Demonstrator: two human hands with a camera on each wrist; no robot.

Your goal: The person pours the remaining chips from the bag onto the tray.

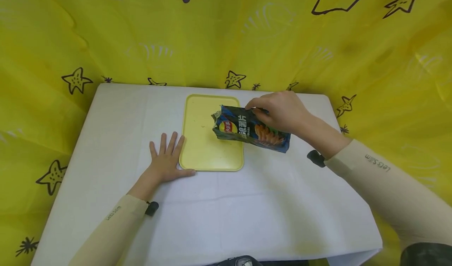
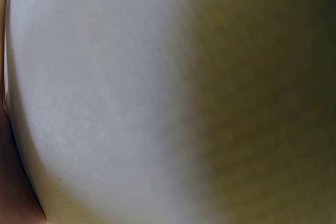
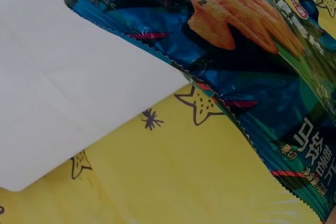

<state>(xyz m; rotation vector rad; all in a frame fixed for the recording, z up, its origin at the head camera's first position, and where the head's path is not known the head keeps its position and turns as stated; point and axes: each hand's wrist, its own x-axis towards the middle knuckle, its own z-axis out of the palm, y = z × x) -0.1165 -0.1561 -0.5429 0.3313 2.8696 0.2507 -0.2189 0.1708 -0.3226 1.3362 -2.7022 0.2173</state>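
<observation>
Left of centre, we see left hand [image 1: 166, 166] spread, thumb along lower edge of yellow tray [image 1: 212, 158], other fingers beside its left edge. Mid-frame: chip bag [image 1: 247, 126] — ragged left end over tray, right end past tray's right edge; long axis near level, dipping rightward. Right of centre, our right hand [image 1: 282, 109] — nearer one — pinches bag's upper edge; we judge ragged end, lying left of grip, matters most.

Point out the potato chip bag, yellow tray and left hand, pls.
Potato chip bag [image 1: 251, 128]: head view, middle of the printed front.
Yellow tray [image 1: 201, 142]: head view, bare floor, left of the bag.
Left hand [image 1: 165, 165]: head view, back of the hand.
</observation>
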